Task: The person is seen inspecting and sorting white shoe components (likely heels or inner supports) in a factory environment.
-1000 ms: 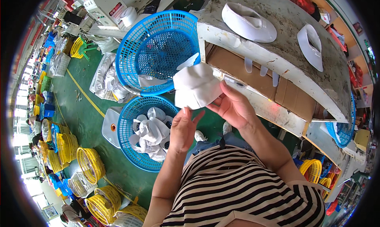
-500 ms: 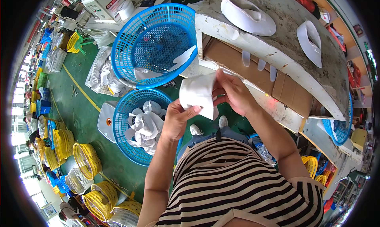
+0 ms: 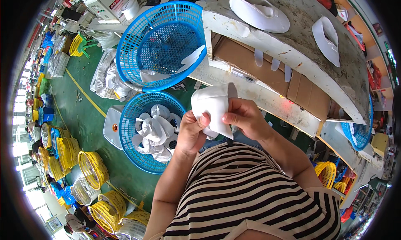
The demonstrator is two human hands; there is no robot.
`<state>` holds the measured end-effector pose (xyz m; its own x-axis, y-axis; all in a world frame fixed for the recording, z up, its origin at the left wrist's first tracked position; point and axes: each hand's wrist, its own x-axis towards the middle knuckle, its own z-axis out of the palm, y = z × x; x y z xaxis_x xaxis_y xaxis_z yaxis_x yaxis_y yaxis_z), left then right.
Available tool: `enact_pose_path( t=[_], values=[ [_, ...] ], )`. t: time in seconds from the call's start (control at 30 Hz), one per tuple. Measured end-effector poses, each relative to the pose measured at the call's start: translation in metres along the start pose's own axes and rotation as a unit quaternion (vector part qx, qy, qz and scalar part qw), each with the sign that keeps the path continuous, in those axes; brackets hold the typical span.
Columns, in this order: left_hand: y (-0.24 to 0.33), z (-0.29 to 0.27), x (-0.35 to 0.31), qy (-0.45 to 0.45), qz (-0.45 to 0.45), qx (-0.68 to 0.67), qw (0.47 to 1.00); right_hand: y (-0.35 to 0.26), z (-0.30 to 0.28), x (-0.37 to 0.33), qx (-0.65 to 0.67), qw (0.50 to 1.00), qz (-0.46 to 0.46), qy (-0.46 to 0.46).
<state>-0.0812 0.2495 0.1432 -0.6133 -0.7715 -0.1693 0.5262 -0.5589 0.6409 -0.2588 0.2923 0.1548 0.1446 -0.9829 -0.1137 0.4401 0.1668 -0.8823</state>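
Observation:
A white shoe upper (image 3: 212, 102) is held up in front of my body, its curved opening facing up and a pointed end hanging down. My left hand (image 3: 191, 133) grips its left side, thumb pressed on the white surface and fingers behind. On the other side my right hand (image 3: 249, 119) pinches the edge between thumb and fingers. Just left of my hands, a blue basket (image 3: 125, 144) holds a heap of similar white uppers (image 3: 153, 130). Two more white uppers, a larger one (image 3: 277, 22) and a smaller one (image 3: 331, 52), lie on the worktable (image 3: 300, 39).
A second blue basket (image 3: 120, 52) with a few white pieces (image 3: 193, 58) stands by the table's left end. Cardboard (image 3: 267, 70) lines the shelf under the tabletop. Yellow baskets (image 3: 92, 171) crowd the green floor at left. Another blue basket (image 3: 362, 135) is at far right.
The shoe upper has been turned and drawn slightly closer to my body. My right hand has moved down from its top edge to its lower right side.

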Motion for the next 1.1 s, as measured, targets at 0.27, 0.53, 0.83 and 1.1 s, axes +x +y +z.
enact_pose_path(
  t=[0.27, 0.53, 0.83, 1.1],
  values=[
    [0.009, -0.015, 0.000, 0.000, 0.030, 0.071, 0.997, -0.004, -0.011, -0.007, -0.297, 0.951, -0.088, 0.004],
    [0.005, -0.005, -0.002, 0.073, 0.010, 0.095, 0.993, 0.000, -0.017, -0.004, -0.051, 0.998, 0.009, 0.039],
    [-0.005, -0.007, -0.008, 0.017, 0.044, 0.090, 0.995, 0.007, 0.004, -0.016, 0.171, 0.984, 0.047, 0.004],
    [0.009, -0.012, -0.009, -0.026, 0.022, 0.238, 0.971, 0.002, -0.012, -0.015, -0.223, 0.974, 0.027, -0.005]
  ],
)
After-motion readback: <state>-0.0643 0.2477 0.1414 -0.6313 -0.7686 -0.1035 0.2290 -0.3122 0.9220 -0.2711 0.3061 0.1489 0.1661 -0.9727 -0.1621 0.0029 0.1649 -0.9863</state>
